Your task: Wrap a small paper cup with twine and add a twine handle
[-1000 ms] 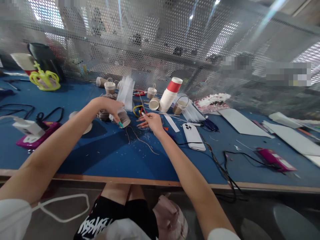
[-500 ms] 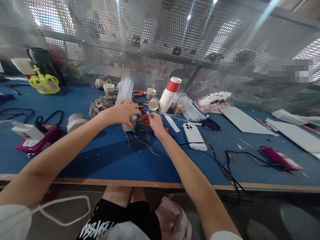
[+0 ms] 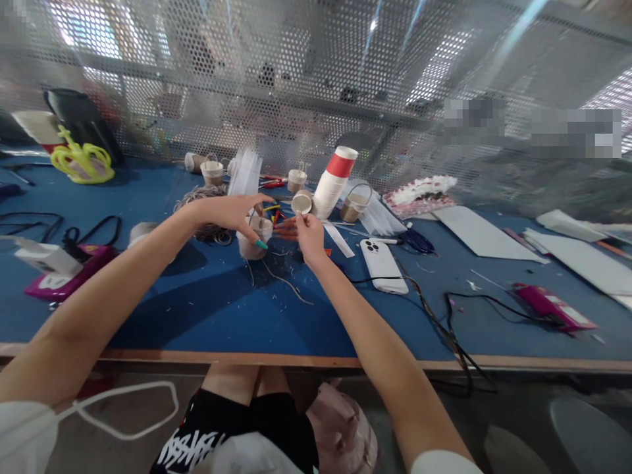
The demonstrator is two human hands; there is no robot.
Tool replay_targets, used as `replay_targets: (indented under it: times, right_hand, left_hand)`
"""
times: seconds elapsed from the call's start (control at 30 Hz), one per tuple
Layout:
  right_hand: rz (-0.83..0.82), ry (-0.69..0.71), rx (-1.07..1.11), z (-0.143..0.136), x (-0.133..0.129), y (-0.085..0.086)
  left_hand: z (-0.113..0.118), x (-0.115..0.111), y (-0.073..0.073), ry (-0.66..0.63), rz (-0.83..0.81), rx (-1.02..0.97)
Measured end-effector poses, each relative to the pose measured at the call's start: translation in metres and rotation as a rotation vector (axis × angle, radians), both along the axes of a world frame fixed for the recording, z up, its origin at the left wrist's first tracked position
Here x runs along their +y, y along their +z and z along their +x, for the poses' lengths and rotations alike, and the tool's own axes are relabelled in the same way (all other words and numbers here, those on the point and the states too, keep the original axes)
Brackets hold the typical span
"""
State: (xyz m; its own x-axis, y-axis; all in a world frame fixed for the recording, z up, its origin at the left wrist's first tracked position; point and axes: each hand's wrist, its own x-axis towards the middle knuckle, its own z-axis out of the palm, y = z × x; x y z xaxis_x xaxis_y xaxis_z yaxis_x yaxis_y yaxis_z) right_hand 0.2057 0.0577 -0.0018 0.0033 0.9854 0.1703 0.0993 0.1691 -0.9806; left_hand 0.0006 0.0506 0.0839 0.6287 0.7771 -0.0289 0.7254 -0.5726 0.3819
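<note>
A small twine-wrapped cup (image 3: 255, 238) with a pale rim stands upright before me, loose twine ends trailing from its base across the table. My left hand (image 3: 232, 214) arches over its left side, with thumb and fingers spread apart; the thumb, with a green nail, lies at the cup's front right and seems to touch it. To the right of the cup is my right hand (image 3: 309, 238), its fingers stretched leftward and apart, with nothing clearly visible in them. Small red and yellow tools (image 3: 275, 212) lie between and behind the hands.
Behind stand a paper cup stack (image 3: 330, 194), small cups with handles (image 3: 355, 205) and clear plastic strips (image 3: 245, 172). A grey twine bundle (image 3: 197, 194) is left. A white phone (image 3: 383, 266), cables and a magenta device (image 3: 553, 307) lie right; a yellow crown (image 3: 83, 164) sits far left.
My left hand has loosened and spread above the cup, which now shows more of its rim. The red item by my right hand's fingertips now lies apart from them on the table.
</note>
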Motion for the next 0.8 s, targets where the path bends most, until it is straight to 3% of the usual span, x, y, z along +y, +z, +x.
replay_targets:
  times: [0.1, 0.23, 0.43, 0.5, 0.67, 0.8]
  right_hand:
    - [-0.023, -0.082, 0.091, -0.002, -0.002, 0.004]
    - [-0.035, -0.045, 0.117, -0.007, -0.008, 0.009]
    - [-0.014, -0.020, 0.068, -0.011, -0.013, 0.008]
    - [-0.021, -0.017, 0.046, -0.012, -0.013, 0.008]
    - [-0.033, -0.023, 0.058, -0.012, -0.013, 0.008]
    - [-0.047, -0.020, 0.062, -0.012, -0.012, 0.006]
  left_hand:
    - [0.000, 0.005, -0.001, 0.100, 0.136, -0.074]
    - [-0.001, 0.015, -0.012, 0.273, 0.361, -0.167]
    - [-0.006, 0.026, -0.035, 0.444, 0.382, -0.084]
    - [-0.009, 0.031, -0.041, 0.440, 0.344, -0.055]
    - [-0.015, 0.044, -0.045, 0.202, 0.225, -0.093]
    - [-0.011, 0.041, -0.040, 0.350, 0.242, -0.164]
